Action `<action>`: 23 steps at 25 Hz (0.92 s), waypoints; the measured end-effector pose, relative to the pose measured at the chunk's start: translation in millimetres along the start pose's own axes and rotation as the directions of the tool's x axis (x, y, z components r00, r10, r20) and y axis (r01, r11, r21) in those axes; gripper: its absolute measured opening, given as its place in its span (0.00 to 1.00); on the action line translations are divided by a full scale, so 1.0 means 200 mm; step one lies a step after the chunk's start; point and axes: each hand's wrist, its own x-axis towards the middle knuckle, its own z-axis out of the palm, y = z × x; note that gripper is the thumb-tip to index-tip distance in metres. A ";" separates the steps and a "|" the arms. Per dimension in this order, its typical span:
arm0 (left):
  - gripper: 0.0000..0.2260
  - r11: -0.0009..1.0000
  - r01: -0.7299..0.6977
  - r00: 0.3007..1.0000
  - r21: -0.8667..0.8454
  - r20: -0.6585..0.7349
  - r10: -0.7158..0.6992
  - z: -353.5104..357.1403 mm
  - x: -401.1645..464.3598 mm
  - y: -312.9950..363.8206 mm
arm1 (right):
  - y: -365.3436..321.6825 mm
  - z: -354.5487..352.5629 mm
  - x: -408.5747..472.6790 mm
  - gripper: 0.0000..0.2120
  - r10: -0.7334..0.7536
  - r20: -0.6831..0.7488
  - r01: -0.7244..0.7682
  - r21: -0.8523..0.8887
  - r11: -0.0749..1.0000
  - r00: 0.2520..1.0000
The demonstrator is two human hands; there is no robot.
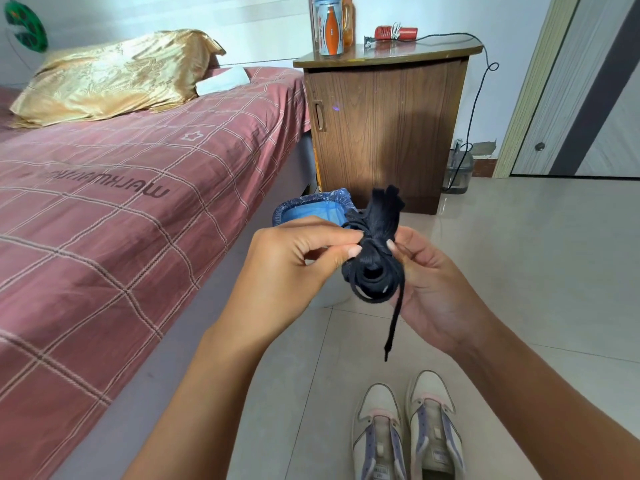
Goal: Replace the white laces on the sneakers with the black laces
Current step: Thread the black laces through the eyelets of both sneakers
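Observation:
A bundle of black laces (375, 251), wound into a coil and knotted at its middle, hangs in front of me at chest height. My left hand (294, 261) pinches the knot from the left with thumb and forefinger. My right hand (426, 282) pinches the bundle from the right, and one loose black end dangles below it. Two white sneakers with lilac trim stand side by side on the floor below: the left sneaker (379, 434) and the right sneaker (434, 424). No laces show in their eyelets.
A bed with a red checked sheet (121, 202) and a gold pillow (114, 77) fills the left. A blue-lined bin (308, 209) sits behind my hands beside a wooden bedside cabinet (384, 126). A black cable (474, 109) hangs off it. Pale floor tiles (536, 254) spread to the right.

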 end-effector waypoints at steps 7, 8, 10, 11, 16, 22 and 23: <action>0.04 0.987 -0.107 0.993 0.124 0.071 0.099 0.01 -0.01 -0.01 | 0.00 -0.04 -0.01 0.14 0.018 0.068 -0.016 -0.026 1.000 0.998; 0.04 0.984 -0.116 0.992 0.134 0.074 0.107 0.02 -0.01 -0.01 | 0.00 -0.04 0.00 0.13 0.008 0.062 -0.005 -0.046 0.999 0.998; 0.04 0.979 -0.141 0.989 0.150 0.061 0.133 0.02 -0.01 -0.03 | -0.02 -0.05 -0.01 0.12 -0.001 0.046 0.006 -0.099 0.995 0.999; 0.04 0.979 -0.141 0.990 0.149 0.047 0.136 0.03 -0.01 -0.04 | -0.02 -0.05 -0.01 0.10 -0.007 0.039 0.012 -0.135 0.991 0.999; 0.04 0.972 -0.085 0.986 0.221 -0.122 0.114 0.07 -0.02 -0.10 | 0.00 0.02 -0.03 0.07 -0.343 -0.193 0.152 -0.630 0.761 0.919; 0.04 0.903 -0.152 0.945 0.402 -0.210 0.252 0.11 -0.04 -0.15 | -0.03 0.03 -0.05 0.04 -0.526 0.196 0.340 -0.921 0.191 0.828; 0.03 0.892 -0.166 0.936 0.420 -0.216 0.276 0.12 -0.05 -0.15 | -0.04 0.03 -0.04 0.04 -0.503 0.179 0.328 -0.918 0.225 0.846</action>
